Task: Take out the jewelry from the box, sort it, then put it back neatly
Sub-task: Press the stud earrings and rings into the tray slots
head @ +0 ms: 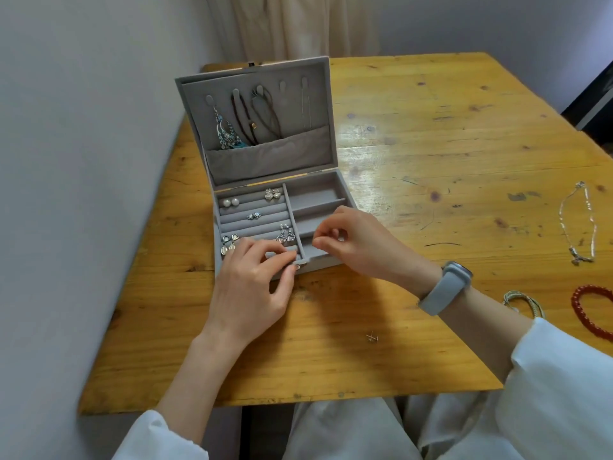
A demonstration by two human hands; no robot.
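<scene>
Nearest me, a small pair of stud earrings [372,337] lay loose on the desk [431,134], close to its near edge and just ahead of my lap. Beyond them my left grip [252,277] rested at the near-left corner of the grey jewelry box [326,260], fingers curled, the thumb and forefinger pinching a tiny silver piece [297,266] right at the box's front rim; I could not tell what kind of piece it was. My right grip [348,240], with a grey watch [446,287] on the wrist, hovered over the near right-hand compartment of the box, fingertips drawn together as if pinching something; whether anything was between them I could not tell. In the padded ring rows on the box's left side sat teardrop earrings [229,244] nearest, a sparkly silver pair [286,234] beside the divider, a small gem piece [254,215] mid-way, then pearl studs [231,202] and a crystal pair [272,194] in the far row. The raised lid [318,94] held a beaded silver-and-turquoise necklace [223,134], dark cord necklaces [255,114] and a thin chain [306,107] hanging from its hooks into a pocket. Along the desk's right edge lay a red bead bracelet [593,310], a pale coiled bracelet [524,302] and, farther off, a silver chain [578,220].
</scene>
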